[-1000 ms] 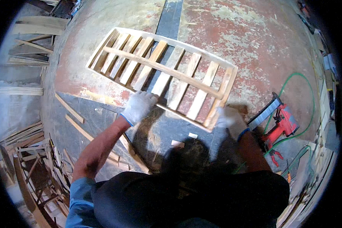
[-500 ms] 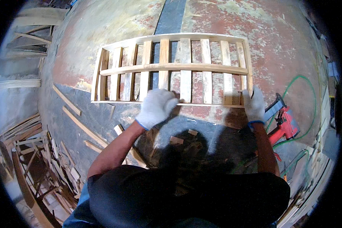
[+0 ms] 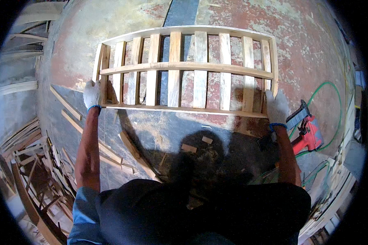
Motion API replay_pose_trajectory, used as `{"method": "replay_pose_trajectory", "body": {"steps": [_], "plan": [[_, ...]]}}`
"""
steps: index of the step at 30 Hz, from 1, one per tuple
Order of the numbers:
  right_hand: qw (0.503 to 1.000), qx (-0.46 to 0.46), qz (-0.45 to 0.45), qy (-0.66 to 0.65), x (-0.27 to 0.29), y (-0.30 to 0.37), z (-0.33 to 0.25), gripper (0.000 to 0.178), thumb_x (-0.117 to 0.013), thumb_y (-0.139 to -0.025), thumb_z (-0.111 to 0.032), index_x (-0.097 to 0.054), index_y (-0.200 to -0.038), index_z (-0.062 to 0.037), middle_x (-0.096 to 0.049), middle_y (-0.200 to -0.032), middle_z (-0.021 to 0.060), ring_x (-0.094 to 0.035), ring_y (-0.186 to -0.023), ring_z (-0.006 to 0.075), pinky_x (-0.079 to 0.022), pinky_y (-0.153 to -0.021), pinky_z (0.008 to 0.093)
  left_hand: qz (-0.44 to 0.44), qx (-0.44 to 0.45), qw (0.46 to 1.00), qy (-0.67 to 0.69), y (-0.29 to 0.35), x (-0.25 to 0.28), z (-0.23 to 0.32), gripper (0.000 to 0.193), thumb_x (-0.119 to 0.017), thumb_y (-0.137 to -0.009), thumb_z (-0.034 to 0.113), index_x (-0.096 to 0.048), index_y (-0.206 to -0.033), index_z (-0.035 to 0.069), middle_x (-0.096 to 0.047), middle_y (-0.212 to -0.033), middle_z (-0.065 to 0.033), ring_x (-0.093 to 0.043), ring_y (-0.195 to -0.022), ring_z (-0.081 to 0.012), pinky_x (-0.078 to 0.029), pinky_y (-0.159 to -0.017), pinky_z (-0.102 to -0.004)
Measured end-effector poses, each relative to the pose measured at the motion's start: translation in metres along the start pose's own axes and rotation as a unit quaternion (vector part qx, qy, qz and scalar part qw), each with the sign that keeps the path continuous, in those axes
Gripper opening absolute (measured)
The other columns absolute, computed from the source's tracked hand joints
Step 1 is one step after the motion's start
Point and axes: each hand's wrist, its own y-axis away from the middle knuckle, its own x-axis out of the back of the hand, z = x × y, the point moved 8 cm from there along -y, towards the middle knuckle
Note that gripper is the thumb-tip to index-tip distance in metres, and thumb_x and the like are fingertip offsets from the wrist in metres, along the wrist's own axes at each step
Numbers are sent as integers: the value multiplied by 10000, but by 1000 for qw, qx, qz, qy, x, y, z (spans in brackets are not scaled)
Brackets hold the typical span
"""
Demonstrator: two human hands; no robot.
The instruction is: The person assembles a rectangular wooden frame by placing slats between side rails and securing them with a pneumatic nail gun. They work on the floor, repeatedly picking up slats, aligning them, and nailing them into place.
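A pale wooden slatted frame [image 3: 182, 65], with several crosswise slats and a long rail over their middle, lies lengthwise in front of me. My left hand [image 3: 92, 94], in a white work glove with a blue cuff, is closed around its left end near the close corner. At the opposite end, my right hand [image 3: 277, 107], gloved alike, grips the near right corner. The undersides of the frame and the fingertips behind its edges are hidden. Just right of my right hand, a red and black nail gun [image 3: 308, 132] rests on the floor.
A green air hose [image 3: 338, 108] loops beside the nail gun. Loose wooden strips [image 3: 65, 102] and small offcuts [image 3: 189, 148] lie on the worn floor [image 3: 302, 61]. Scrap wood [image 3: 55, 183] is heaped at the left, with more lengths stacked along the right rim.
My left hand has gone from the frame's near edge, left of middle, to its left end. My right hand stays at the right end. The frame appears slightly larger and farther up the picture.
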Motion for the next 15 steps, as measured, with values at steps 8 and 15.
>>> {"method": "replay_pose_trajectory", "body": {"steps": [8,15], "plan": [[981,-123,-146,-18,20,0,-1,293,-569,-1036,-276,-632,-1184,-31,-687,-966,235,-659,-891,459,-517,-722,500,2,-80,996,-25,-29,-15,54,419,-555,-1013,406,-611,-1093,-1,-678,-1040,-293,-653,-978,-497,-498,-823,-537],[984,-146,-45,-90,19,-2,9,364,-519,-1065,-300,-636,-1185,23,-692,-953,257,-673,-892,401,-509,-817,460,-31,-53,998,9,-25,-26,66,425,-561,-1028,368,-591,-1208,-16,-660,-1089,-246,-647,-1003,-418,-493,-905,-474]]}}
